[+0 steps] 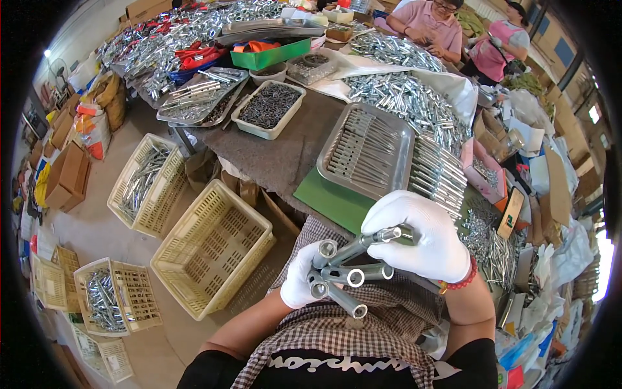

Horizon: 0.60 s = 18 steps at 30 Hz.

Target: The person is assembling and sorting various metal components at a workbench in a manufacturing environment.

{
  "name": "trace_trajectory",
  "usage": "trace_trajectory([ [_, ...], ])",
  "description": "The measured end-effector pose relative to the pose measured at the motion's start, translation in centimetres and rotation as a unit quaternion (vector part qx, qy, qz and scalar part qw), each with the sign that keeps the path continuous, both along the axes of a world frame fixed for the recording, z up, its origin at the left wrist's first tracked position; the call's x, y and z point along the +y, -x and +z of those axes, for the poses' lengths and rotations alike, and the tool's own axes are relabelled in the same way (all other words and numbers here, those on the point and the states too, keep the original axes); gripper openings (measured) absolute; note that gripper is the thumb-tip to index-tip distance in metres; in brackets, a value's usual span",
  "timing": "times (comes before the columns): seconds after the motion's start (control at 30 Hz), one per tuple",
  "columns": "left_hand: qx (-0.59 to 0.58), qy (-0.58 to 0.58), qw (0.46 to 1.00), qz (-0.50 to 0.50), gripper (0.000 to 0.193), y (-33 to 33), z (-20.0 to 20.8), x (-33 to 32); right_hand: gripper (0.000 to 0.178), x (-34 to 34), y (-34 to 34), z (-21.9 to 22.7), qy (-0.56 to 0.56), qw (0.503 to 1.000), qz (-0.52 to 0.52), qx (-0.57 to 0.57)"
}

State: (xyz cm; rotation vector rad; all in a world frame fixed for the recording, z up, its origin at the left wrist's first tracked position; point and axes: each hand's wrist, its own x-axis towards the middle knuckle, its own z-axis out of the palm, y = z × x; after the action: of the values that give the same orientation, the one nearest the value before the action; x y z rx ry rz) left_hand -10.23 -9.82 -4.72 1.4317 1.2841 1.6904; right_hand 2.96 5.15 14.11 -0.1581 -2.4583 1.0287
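My left hand (302,279), in a white glove, is closed around several shiny metal tubes (346,301). Their round hollow ends point in different directions, mostly to the right and toward me. Just right of it, my right hand (424,235), also gloved, grips a metal tube with a narrower stepped tip (387,235) between thumb and fingers. The far part of that tube is hidden by the glove. Both hands are held over my checked apron (369,334), at the near table edge. Beyond them a steel tray (326,163) holds rows of slim metal rods (366,146).
The tray overlaps a green mat (327,202). More rods (435,172) lie right of it. A white tub (269,110) of dark screws stands farther back. On the floor at left are yellow plastic crates (214,249). Two people (431,23) are across the table.
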Motion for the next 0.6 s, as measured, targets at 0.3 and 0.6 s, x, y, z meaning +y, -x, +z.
trace_trajectory([
  [0.3,-0.018,-0.014,0.999,0.04,0.077,0.3,-2.2,-0.1,0.035,7.2,2.9,-1.9,0.352,0.935,0.03,-0.043],
  [0.6,-0.036,0.007,0.995,0.094,0.072,0.2,-2.4,0.0,0.016,18.8,9.4,-12.2,-0.219,0.93,-0.255,-0.147],
])
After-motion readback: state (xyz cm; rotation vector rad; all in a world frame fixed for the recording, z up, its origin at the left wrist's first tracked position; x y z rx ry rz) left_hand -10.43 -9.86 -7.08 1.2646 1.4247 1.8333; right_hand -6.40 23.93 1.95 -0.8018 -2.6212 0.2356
